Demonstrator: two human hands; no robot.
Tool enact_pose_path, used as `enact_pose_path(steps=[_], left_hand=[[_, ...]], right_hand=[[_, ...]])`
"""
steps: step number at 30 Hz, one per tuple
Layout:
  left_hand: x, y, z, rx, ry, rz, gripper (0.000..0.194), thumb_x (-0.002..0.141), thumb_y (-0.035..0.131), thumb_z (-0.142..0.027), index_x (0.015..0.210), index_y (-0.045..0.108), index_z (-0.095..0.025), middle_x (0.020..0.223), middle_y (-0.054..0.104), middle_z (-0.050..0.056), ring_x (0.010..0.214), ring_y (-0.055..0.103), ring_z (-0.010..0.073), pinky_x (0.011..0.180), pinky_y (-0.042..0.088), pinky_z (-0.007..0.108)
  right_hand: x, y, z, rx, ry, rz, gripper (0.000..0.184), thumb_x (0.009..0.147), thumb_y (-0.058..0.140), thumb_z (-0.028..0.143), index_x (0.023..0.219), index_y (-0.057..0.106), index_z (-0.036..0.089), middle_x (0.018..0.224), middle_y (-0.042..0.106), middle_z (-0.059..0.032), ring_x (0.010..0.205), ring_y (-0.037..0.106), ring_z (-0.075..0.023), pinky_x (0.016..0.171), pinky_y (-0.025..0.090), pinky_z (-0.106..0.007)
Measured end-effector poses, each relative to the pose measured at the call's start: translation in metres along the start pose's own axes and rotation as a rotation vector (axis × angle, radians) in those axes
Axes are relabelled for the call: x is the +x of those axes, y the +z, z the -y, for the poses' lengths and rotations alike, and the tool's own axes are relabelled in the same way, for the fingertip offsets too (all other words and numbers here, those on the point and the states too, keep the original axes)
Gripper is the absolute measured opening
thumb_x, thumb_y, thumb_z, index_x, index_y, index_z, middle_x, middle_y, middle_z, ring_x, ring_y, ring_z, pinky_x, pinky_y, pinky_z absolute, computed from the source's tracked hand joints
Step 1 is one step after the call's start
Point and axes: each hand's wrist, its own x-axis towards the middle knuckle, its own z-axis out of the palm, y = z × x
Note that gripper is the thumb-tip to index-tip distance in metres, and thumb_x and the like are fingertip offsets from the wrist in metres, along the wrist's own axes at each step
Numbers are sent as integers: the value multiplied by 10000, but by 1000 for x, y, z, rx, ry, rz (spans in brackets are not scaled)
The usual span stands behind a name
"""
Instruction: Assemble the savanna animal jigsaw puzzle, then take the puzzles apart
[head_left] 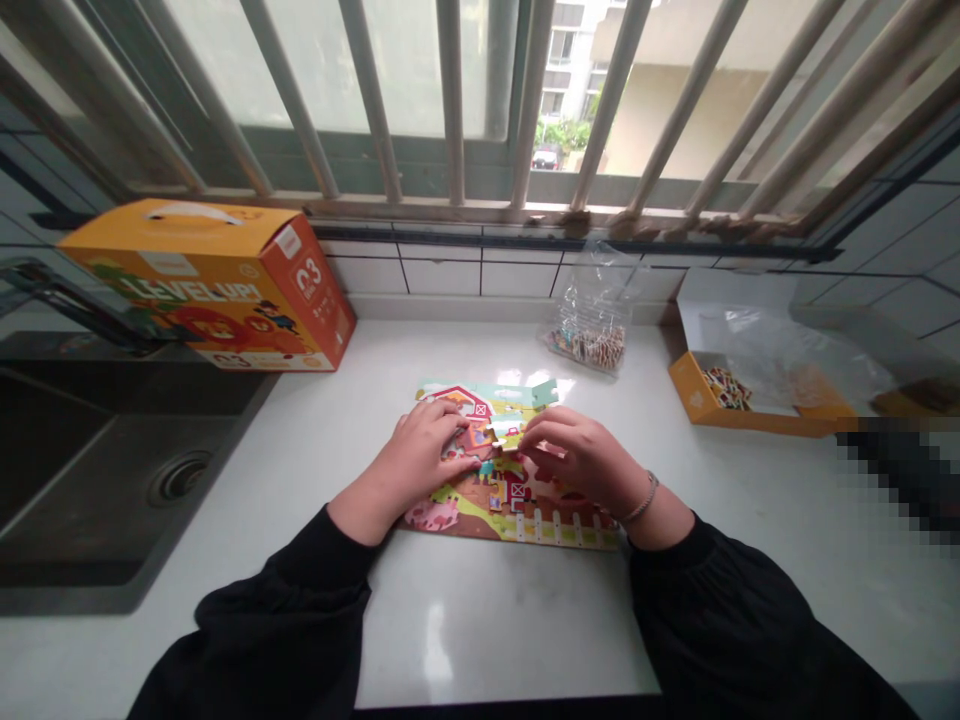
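A partly assembled farm jigsaw puzzle lies on the counter before me, showing a red barn, a pink pig and a white fence. My right hand, with a bracelet at its wrist, pinches a light green and white puzzle piece by its right side. That piece is tilted above the middle of the puzzle. On the puzzle's left side rests my left hand, its thumb and fingers apart around the barn picture. The puzzle's right part is partly hidden under my right hand.
An orange box with a handle stands at the back left beside the dark sink. Toward the wall sits a clear bag of puzzle pieces. An opened orange box with more pieces and plastic is at right. Window bars rise behind.
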Motion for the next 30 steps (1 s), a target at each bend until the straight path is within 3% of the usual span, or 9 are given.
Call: enact_pose_path(steps=[4, 7, 9, 15, 19, 22, 24, 26, 30], left_hand=[[1, -1, 2, -30, -21, 5, 450, 834, 987, -429, 1152, 741, -226, 1357, 738, 123, 1362, 633, 398, 1115, 517, 562], [2, -2, 3, -45, -39, 15, 496, 805, 1009, -427, 1145, 714, -218, 1341, 741, 133, 1318, 652, 398, 1073, 531, 552], [2, -3, 2, -57, -50, 17, 528, 789, 1022, -416, 1157, 703, -214, 1342, 740, 138, 1301, 661, 401, 1067, 534, 560], [1, -4, 3, -92, -55, -1, 508, 784, 1023, -386, 1139, 696, -228, 1340, 747, 129, 1308, 673, 404, 1082, 545, 588], [1, -8, -2, -181, -2, -80, 646, 803, 1015, -429, 1327, 690, -235, 1467, 712, 154, 1417, 637, 397, 1202, 496, 615], [-1, -15, -13, -344, 25, -125, 650, 905, 924, -525, 1446, 685, -254, 1551, 687, 139, 1491, 603, 360, 1287, 441, 588], [-2, -17, -21, -502, -21, -101, 533, 969, 845, -569, 1385, 740, -252, 1469, 744, 123, 1396, 676, 339, 1218, 516, 550], [-3, -17, -28, -667, -97, -32, 416, 1006, 790, -582, 1212, 804, -221, 1257, 818, 112, 1179, 764, 305, 1061, 607, 486], [-5, -14, -34, -929, -210, 65, 384, 981, 816, -567, 971, 794, -184, 969, 820, 83, 899, 767, 235, 836, 630, 374]], right_hand=[[0, -3, 7, 353, 339, -253, 196, 1015, 819, 429, 996, 763, 242, 853, 777, -37, 740, 738, -200, 668, 602, -351], [0, -1, 5, 518, 606, -278, 348, 937, 879, 546, 961, 735, 230, 741, 748, -11, 604, 694, -178, 567, 559, -319], [1, 0, 2, 556, 687, -270, 407, 882, 918, 577, 928, 725, 222, 737, 753, -17, 610, 694, -178, 584, 567, -321], [0, 1, -5, 652, 754, -354, 434, 841, 957, 557, 970, 726, 213, 718, 710, 15, 621, 676, -160, 605, 564, -306], [2, 2, -1, 840, 772, -392, 486, 814, 992, 511, 1119, 759, 213, 801, 727, 25, 657, 674, -128, 648, 599, -285], [4, 7, 8, 957, 797, -316, 479, 802, 1006, 502, 1102, 778, 207, 861, 762, 7, 672, 698, -115, 649, 601, -263], [5, 12, 14, 1009, 809, -246, 465, 804, 1006, 505, 1083, 780, 209, 873, 772, 2, 690, 721, -120, 644, 605, -255], [5, 16, 18, 1010, 808, -185, 452, 826, 992, 511, 1093, 777, 217, 877, 777, 0, 712, 741, -128, 636, 610, -247], [4, 21, 20, 922, 736, -112, 403, 873, 955, 508, 1082, 762, 223, 938, 784, -11, 751, 758, -136, 649, 640, -253]])
